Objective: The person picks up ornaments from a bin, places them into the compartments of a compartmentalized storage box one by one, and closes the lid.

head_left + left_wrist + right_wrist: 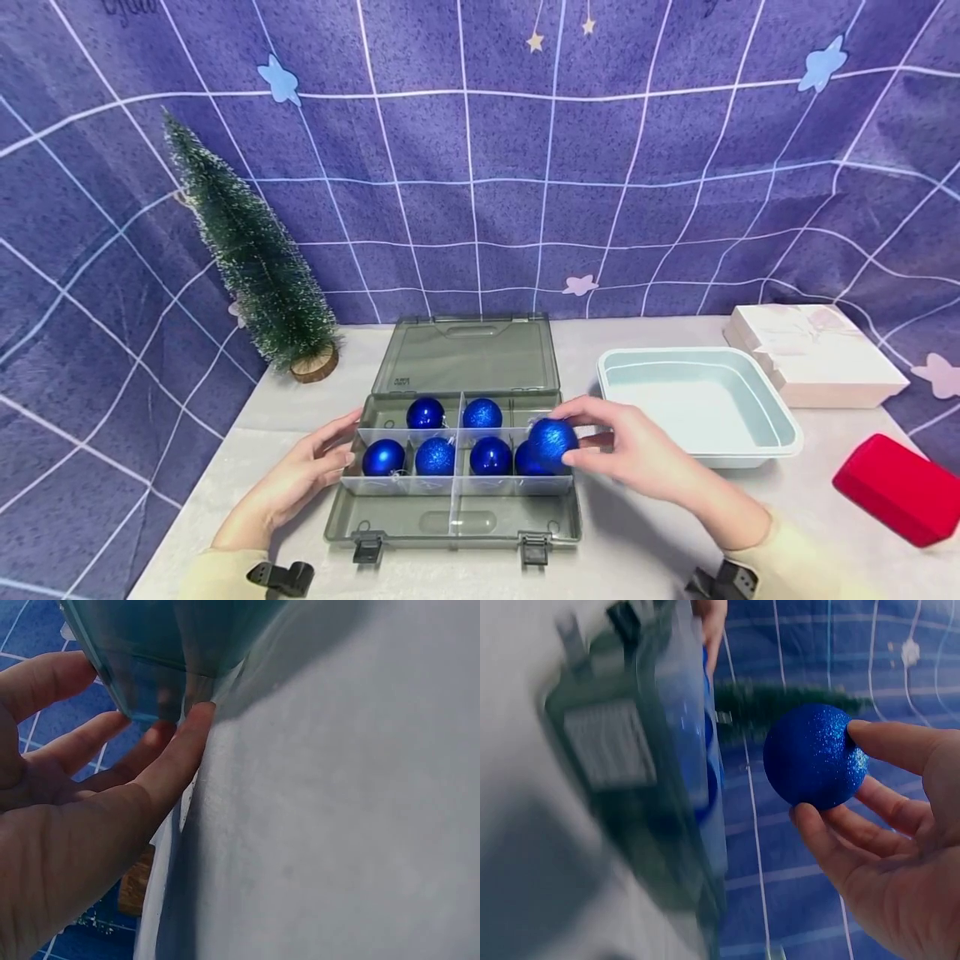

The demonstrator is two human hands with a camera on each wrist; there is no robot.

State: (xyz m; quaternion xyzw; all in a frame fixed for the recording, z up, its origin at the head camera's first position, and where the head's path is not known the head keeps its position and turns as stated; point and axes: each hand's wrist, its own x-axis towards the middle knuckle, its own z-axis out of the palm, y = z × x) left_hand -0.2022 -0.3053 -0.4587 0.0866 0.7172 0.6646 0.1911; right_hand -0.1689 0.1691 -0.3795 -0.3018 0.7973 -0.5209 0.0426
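A grey translucent divided box [517, 508] lies on the table with its lid [468, 354] laid back. Several blue Christmas baubles, such as a shiny one [383, 457] and a glittery one [435, 457], sit in its middle and back compartments. My right hand [637, 446] pinches a glittery blue bauble [814, 756] between thumb and fingertips, raised over the box's right side. Beneath it, another blue bauble [527, 460] is partly hidden. My left hand [300, 471] touches the box's left side with extended fingers, also seen at its wall in the left wrist view.
Right of the box stands a pale blue tray [776, 433], with a white-pink gift box [832, 392] behind it. A red case [900, 492] lies at the far right. At the back left, a small artificial Christmas tree [255, 258] stands near the patterned curtain [502, 208].
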